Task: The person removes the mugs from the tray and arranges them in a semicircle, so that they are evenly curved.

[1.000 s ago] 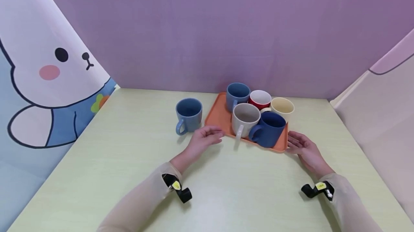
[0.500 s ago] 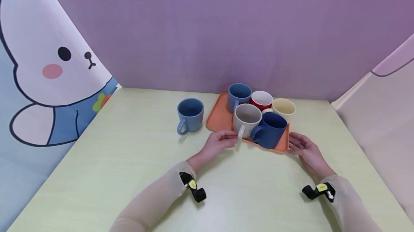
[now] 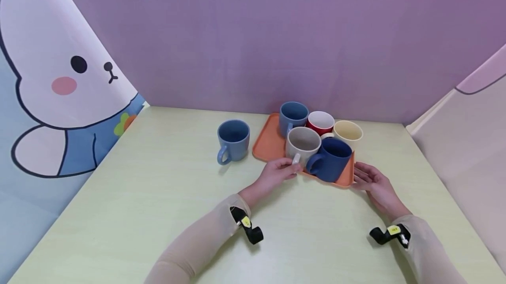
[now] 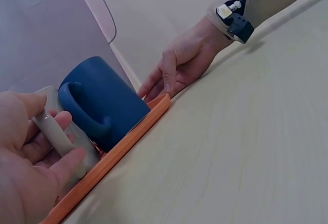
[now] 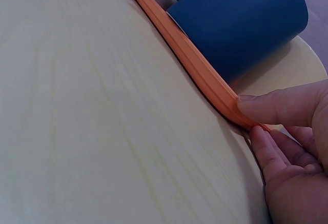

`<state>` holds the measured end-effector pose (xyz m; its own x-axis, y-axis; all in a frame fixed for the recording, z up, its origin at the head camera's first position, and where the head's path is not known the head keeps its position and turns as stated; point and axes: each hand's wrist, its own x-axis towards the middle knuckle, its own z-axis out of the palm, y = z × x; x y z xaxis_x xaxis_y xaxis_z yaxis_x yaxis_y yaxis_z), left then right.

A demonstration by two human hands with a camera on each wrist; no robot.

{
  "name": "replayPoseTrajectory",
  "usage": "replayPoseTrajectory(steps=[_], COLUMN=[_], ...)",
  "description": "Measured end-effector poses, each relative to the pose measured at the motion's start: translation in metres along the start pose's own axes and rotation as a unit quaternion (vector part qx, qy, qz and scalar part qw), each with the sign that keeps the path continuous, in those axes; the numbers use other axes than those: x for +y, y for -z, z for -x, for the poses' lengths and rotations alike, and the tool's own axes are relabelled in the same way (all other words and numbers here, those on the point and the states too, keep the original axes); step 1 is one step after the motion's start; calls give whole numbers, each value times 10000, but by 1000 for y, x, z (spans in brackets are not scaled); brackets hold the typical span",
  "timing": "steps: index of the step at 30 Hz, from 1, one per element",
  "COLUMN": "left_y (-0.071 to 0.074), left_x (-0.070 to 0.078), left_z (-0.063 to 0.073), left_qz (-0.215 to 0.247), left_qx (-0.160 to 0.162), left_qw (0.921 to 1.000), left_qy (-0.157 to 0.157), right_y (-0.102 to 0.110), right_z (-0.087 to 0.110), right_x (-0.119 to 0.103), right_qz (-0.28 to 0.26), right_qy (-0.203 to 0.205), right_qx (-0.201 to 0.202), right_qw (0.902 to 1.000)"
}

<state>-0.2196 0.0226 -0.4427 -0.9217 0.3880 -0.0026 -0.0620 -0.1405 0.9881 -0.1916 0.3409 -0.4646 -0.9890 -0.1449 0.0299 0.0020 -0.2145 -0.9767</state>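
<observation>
My left hand [image 3: 275, 175] is at the handle of a light grey mug [image 3: 293, 144]. In the left wrist view, its thumb and fingers close round that handle [image 4: 60, 139]. The mug stands upright on an orange tray [image 3: 265, 143]. My right hand [image 3: 378, 189] pinches the tray's near right corner; in the right wrist view the thumb [image 5: 279, 106] lies on the rim, with fingers against its outer side and underside. Beside the grey mug stands a dark blue mug [image 3: 335, 163], its handle turned toward it.
Behind on the tray stand a blue mug [image 3: 293, 116], a red mug with a white inside [image 3: 321, 121] and a cream mug [image 3: 348, 132]. Another blue mug [image 3: 234, 141] stands on the table [image 3: 178, 165] left of the tray. A purple backdrop [image 3: 245, 42] rises at the table's far edge.
My left hand has moved right along the tray's front edge and taken hold of the grey mug's handle. The right hand stays at the tray corner.
</observation>
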Motion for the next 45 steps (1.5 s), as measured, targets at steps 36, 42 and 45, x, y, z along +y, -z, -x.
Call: replayPoseTrajectory(steps=[36,42,45], left_y=[4,9,14], left_x=[26,38,49], left_z=[-1,2,4], left_qz=[15,165,189], left_qx=[161,181,240], left_qw=[9999,9996,9993], left_qy=[5,-156,-237], right_y=[1,1,0], right_z=[1,0,0], right_x=[1,-1,-1], right_qz=[116,93,152], right_qy=[-95,-89,-131], right_qx=[70,85,85], right_qw=[9999,9999,9998])
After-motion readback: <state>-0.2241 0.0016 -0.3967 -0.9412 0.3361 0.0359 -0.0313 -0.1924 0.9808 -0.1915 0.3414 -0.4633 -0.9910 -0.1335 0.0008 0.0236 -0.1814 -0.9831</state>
